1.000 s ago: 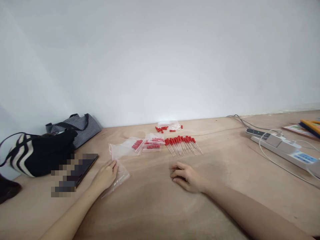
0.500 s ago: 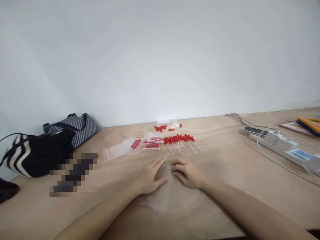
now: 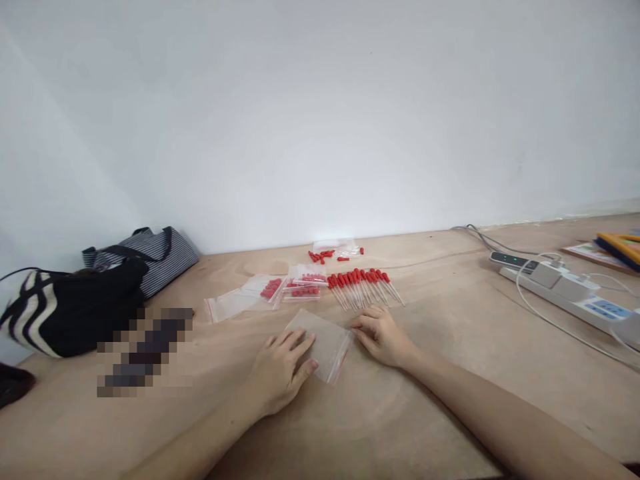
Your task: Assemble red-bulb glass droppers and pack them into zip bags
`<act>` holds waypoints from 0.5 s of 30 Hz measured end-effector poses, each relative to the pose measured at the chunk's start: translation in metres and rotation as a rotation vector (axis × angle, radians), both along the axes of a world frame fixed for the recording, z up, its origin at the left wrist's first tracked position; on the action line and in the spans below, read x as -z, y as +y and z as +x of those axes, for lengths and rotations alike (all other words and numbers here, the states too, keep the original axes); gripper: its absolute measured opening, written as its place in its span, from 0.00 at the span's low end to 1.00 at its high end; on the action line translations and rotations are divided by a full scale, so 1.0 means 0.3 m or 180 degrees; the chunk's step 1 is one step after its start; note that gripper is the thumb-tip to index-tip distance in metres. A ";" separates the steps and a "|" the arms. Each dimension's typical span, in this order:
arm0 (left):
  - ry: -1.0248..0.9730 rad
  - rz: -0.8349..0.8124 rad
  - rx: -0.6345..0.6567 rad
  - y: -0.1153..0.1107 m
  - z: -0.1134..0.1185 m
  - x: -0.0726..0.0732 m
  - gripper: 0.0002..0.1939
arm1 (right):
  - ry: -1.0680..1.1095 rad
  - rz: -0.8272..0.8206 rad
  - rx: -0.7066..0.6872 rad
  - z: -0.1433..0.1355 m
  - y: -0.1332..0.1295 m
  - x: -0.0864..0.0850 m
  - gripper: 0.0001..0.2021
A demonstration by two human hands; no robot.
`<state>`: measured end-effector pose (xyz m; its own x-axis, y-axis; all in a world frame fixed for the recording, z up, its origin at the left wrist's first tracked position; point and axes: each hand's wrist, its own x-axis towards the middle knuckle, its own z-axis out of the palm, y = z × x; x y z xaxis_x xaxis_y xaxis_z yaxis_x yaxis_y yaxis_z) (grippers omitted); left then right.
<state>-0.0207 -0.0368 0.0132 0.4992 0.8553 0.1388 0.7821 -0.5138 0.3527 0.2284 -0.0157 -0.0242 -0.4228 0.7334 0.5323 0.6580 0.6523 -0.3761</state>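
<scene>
A clear zip bag (image 3: pixel 325 340) lies flat on the wooden table, its red-lined edge toward the right. My left hand (image 3: pixel 285 370) rests on the bag's left side, fingers apart. At the bag's right corner, my right hand (image 3: pixel 381 337) has its thumb and fingertips pinched together on the edge. Just behind the hands is a row of droppers with red bulbs (image 3: pixel 357 275) and thin clear stems. To their left, several clear bags hold red bulbs (image 3: pixel 303 291).
Loose red bulbs (image 3: pixel 323 255) lie by another clear bag near the wall. Black and striped bags (image 3: pixel 100 303) stand at the left, beside a pixelated dark object (image 3: pixel 150 347). A power strip (image 3: pixel 575 297) with cables and a yellow-edged item (image 3: pixel 620 250) are at the right.
The clear bag has turned and now lies flat, its red-lined edge at the right. My left hand has moved left and nearer to me; my right hand has shifted slightly right and pinches the bag's corner.
</scene>
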 end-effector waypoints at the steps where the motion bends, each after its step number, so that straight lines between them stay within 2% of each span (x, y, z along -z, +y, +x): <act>1: 0.0015 0.0094 -0.0105 -0.007 0.002 0.002 0.22 | 0.0001 -0.0015 -0.0037 0.003 0.000 -0.002 0.06; 3: -0.0022 0.0175 0.0064 -0.003 0.008 0.000 0.23 | 0.0005 -0.0052 -0.0162 0.011 0.001 -0.006 0.07; 6: -0.0069 0.0108 0.0674 0.040 0.021 -0.008 0.25 | -0.0028 -0.0097 -0.0366 0.022 0.000 -0.014 0.08; 8: -0.0003 -0.0018 0.0903 0.072 0.036 -0.008 0.30 | -0.0080 -0.0138 -0.0481 0.026 -0.003 -0.019 0.08; 11: 0.0052 -0.0229 0.1038 0.097 0.064 0.006 0.36 | -0.0156 -0.0190 -0.0681 0.024 -0.008 -0.026 0.08; 15: -0.0032 -0.0423 0.0978 0.095 0.082 0.027 0.35 | -0.0151 -0.0114 -0.0844 0.015 -0.015 -0.031 0.10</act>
